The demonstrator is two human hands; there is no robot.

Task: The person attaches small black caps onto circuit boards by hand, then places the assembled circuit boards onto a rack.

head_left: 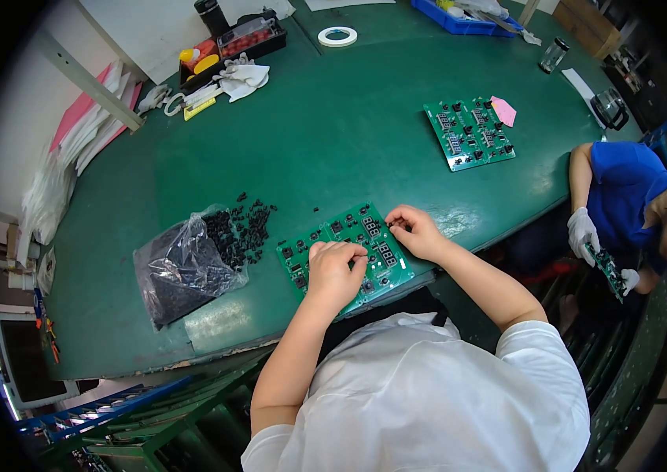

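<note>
A green circuit board (326, 234) with black buttons and two digit displays lies on the table in front of me. Over its left-middle part, my left hand (337, 275) has its fingers curled together; what they hold, if anything, is hidden. My right hand (421, 234) is at the board's upper right edge, thumb and forefinger pinched beside a digit display; a tiny dark spot shows at the fingertips, too small to name. Left of the board, small black parts (243, 228) spill from a clear plastic bag (184, 271) full of them.
Farther right lies another green board (471, 135) beside a pink paper piece (504, 112). Tape roll (337, 36), white gloves (243, 78), a black tray (251, 39) and a blue bin (459, 20) are at the back. A co-worker (628, 197) in blue, wearing gloves, holds a board at right.
</note>
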